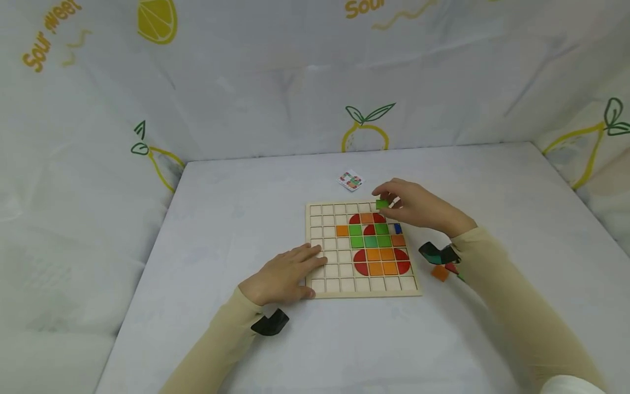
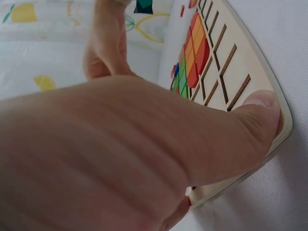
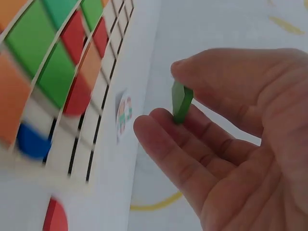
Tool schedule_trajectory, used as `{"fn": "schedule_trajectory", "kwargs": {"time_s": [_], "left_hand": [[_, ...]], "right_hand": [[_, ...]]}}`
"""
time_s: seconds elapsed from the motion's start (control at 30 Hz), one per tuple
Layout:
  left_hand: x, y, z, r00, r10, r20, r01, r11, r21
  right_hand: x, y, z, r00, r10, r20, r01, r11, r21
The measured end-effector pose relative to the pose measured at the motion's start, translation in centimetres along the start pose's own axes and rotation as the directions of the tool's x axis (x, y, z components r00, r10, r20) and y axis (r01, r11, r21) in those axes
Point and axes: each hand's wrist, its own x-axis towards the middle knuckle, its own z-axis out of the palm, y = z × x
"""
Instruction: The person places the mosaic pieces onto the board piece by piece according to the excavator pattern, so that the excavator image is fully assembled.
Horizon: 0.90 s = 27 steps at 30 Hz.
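While the left hand lies nearest on the wooden grid board, its thumb rests flat on the near-left corner, spread from the fingers, which lie over the left rim. Two beige sleeves, left and right.

Loose on the table, by the right sleeve: at least three tiles, one orange, one red, one green, partly hidden.

Board: pale wood, square cells cut by dark-edged grooves. Set in it, 20 pieces counted: seven red quarter-circles, seven orange squares, four green squares, one teal square, one blue piece covering only part of its cell. The near cluster is four orange flanked by four red, rounded sides outward.

Right hand above the far-right part of the board, thumb and fingertips pinching one green tile: thin, paler face, brighter edge, standing on edge in the right-wrist view. Cannot tell which fingers bear on it.

Beyond the board, one small white card printed with red, green and orange blocks. Farthest, white backdrop cloth: three leafed lemon outlines, one cut lemon.
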Motion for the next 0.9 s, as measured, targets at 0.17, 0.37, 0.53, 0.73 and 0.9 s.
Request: {"fn": "schedule_trajectory", "kwargs": {"time_s": [0.17, 0.37, 0.53, 0.73, 0.9], "left_hand": [[0.1, -0.1, 0.0, 1.0, 0.001, 0.0, -0.001, 1.0, 0.002], [0.0, -0.2, 0.0, 1.0, 0.008, -0.001, -0.008, 1.0, 0.008], [0.0, -0.2, -0.1, 1.0, 0.014, 0.003, -0.014, 1.0, 0.011], [-0.1, -0.1, -0.1, 1.0, 0.012, 0.007, -0.012, 1.0, 0.01], [0.0, -0.1, -0.1, 1.0, 0.016, 0.01, -0.016, 1.0, 0.016]], "right_hand": [[2.1, -1.5, 1.0, 0.998, -0.043, 0.052, 0.041, 0.998, 0.042], [4.3, -3.0, 2.8, 0.99, -0.137, 0.041, 0.136, 0.991, 0.017], [5.2, -4.0, 4.7, 0.975, -0.22, 0.017, 0.22, 0.975, -0.012], [5.7, -4.6, 6.5, 0.972, -0.229, 0.06, 0.229, 0.973, 0.002], [5.8, -4.9, 7.1, 0.969, -0.215, 0.119, 0.218, 0.976, -0.011]]}}
